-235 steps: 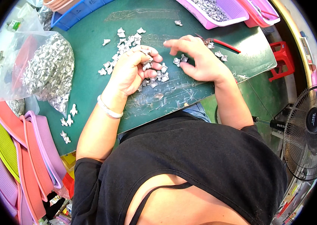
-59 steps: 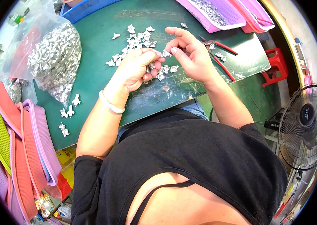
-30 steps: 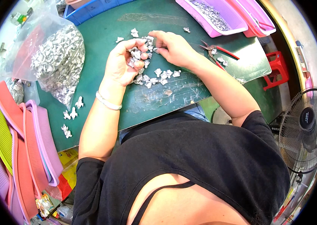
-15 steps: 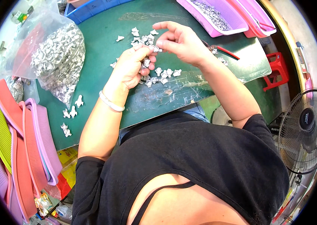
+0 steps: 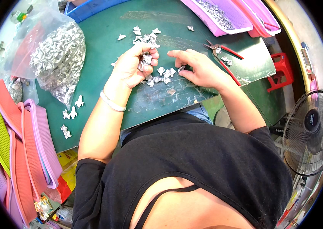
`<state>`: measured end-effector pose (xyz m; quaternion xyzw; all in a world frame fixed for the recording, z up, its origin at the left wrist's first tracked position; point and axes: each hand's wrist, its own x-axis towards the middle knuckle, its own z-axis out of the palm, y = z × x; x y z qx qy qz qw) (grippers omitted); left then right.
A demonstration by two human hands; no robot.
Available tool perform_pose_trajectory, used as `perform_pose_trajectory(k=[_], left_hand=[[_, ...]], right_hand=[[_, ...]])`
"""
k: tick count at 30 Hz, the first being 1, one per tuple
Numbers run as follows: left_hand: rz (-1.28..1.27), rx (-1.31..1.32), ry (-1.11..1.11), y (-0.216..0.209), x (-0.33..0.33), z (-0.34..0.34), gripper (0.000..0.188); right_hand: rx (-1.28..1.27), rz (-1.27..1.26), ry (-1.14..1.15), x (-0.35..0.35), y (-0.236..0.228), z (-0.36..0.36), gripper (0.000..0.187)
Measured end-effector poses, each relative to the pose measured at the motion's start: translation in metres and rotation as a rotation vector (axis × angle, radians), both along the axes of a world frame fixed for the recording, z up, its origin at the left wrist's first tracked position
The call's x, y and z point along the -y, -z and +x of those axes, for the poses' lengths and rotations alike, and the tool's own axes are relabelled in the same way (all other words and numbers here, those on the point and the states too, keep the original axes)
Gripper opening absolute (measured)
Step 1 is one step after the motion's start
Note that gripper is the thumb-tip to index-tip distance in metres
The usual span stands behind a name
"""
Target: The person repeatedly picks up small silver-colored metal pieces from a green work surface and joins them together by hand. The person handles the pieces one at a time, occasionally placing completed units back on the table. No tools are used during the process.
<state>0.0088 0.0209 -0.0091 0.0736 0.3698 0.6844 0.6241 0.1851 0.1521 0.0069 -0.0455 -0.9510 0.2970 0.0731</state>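
Observation:
My left hand (image 5: 132, 66) is curled around several small silver metal castings (image 5: 145, 61), one more showing at its thumb tip. To its right, my right hand (image 5: 199, 69) is low over the table with thumb and forefinger closed on a single casting (image 5: 181, 69). Beside that hand, a loose group of castings (image 5: 166, 74) lies on the green table (image 5: 104, 49). Another cluster of castings (image 5: 145, 38) lies just beyond my left hand. Red-handled cutting pliers (image 5: 222, 57) lie spread beyond my right hand.
A clear plastic bag (image 5: 60, 57) full of castings stands at the left, with a few loose castings (image 5: 72, 112) nearer me. A pink basket (image 5: 241, 28) holding small parts sits far right. Stacked colored baskets (image 5: 27, 152), a red stool (image 5: 281, 72) and a fan (image 5: 308, 131) flank the table.
My right hand has moved away from my left, nearer me, and now pinches a casting near the table. One casting now lies farther off, near the pink basket. More of the pliers shows.

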Motion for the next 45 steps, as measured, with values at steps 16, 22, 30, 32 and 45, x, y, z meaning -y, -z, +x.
perform_pose_trajectory(k=[16, 22, 30, 32, 45], left_hand=[[0.145, 0.043, -0.057, 0.002, 0.001, -0.002, 0.017], [0.03, -0.138, 0.05, 0.0, 0.002, 0.004, 0.02], [-0.039, -0.322, 0.166, -0.013, 0.004, 0.026, 0.016], [-0.044, -0.311, 0.158, -0.013, 0.004, 0.025, 0.016], [-0.059, -0.208, 0.123, -0.015, 0.003, 0.022, 0.016]], right_hand=[[-0.148, -0.021, 0.046, -0.001, 0.008, 0.006, 0.054], [-0.227, -0.321, 0.127, 0.002, 0.004, 0.003, 0.054], [-0.362, -0.454, 0.097, 0.012, -0.004, -0.013, 0.055], [-0.44, -0.468, 0.09, 0.015, 0.0, -0.02, 0.055], [-0.453, -0.718, 0.11, 0.015, -0.002, -0.021, 0.048]])
